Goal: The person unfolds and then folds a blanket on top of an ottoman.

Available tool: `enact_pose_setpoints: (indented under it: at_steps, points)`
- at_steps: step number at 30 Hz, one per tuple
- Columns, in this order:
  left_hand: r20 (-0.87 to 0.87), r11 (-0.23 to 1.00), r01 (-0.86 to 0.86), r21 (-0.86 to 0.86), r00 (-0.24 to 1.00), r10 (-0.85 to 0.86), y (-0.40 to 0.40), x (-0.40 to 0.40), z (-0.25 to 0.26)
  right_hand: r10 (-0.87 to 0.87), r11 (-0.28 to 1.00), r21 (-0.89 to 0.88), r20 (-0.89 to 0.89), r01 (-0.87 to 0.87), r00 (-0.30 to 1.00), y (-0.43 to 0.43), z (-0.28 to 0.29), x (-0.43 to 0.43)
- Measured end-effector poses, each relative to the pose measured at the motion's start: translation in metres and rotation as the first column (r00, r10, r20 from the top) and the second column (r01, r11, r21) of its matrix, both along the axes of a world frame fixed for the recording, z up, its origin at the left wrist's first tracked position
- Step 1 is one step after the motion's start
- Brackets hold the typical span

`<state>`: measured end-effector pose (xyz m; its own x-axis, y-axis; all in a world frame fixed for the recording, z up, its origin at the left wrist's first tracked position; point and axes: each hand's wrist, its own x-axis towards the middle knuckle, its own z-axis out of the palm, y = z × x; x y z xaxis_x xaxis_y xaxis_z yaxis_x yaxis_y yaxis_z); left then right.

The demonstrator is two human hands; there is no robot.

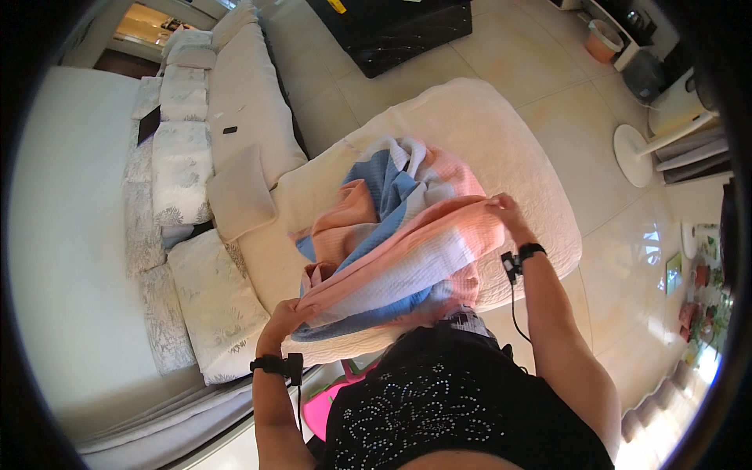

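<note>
A textured blanket (405,258) in pink, white and blue blocks lies bunched on the cream quilted cover (487,129) of a chaise sofa before me. My left hand (288,317) grips one end of a raised edge, near the front left of the heap. At the other end, my right hand (506,211) pinches the pink part of the same edge. Between the two hands the cloth is stretched in a long slanting fold. Behind that fold the rest of the blanket lies in loose, crumpled heaps. Both wrists wear black straps with small cabled devices.
Cushions (182,170) line the sofa back at left, with a loose beige cushion (242,191) and a small black remote-like object (230,130) on the seat. A black table (399,35) stands beyond. At right are a white round stand base (633,155) and potted plants (702,299).
</note>
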<state>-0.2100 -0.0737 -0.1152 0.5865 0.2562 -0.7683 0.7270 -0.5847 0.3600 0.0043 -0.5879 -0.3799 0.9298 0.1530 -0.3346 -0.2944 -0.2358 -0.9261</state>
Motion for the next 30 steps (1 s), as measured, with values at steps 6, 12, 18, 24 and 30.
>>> enact_pose_setpoints:
  at_steps: [6, 12, 18, 24, 30]
  points:
    - [0.142, 0.997, 0.064, -0.041, 0.988, -0.058, 0.002, 0.006, 0.018, -0.107, 0.936, 0.329, -0.072, 0.124, 0.992, -0.057, 0.113, 0.002]
    - [0.371, 0.971, 0.238, 0.012, 0.901, -0.225, -0.001, 0.025, 0.034, 0.354, 0.927, -0.023, -0.283, -0.375, 0.891, -0.093, 0.171, -0.03]
    - [0.493, 0.932, 0.328, 0.152, 0.793, -0.359, 0.008, 0.018, 0.035, 0.235, 0.969, -0.052, -0.086, -0.24, 0.968, -0.079, 0.212, -0.076]
    - [0.55, 0.945, 0.288, 0.157, 0.769, -0.326, 0.028, 0.014, 0.019, 0.449, 0.852, -0.269, -0.064, -0.449, 0.891, -0.063, 0.23, -0.095]
    - [0.572, 0.945, 0.308, 0.112, 0.758, -0.315, 0.043, 0.013, 0.006, 0.474, 0.818, -0.323, -0.088, -0.475, 0.876, -0.059, 0.256, -0.112]
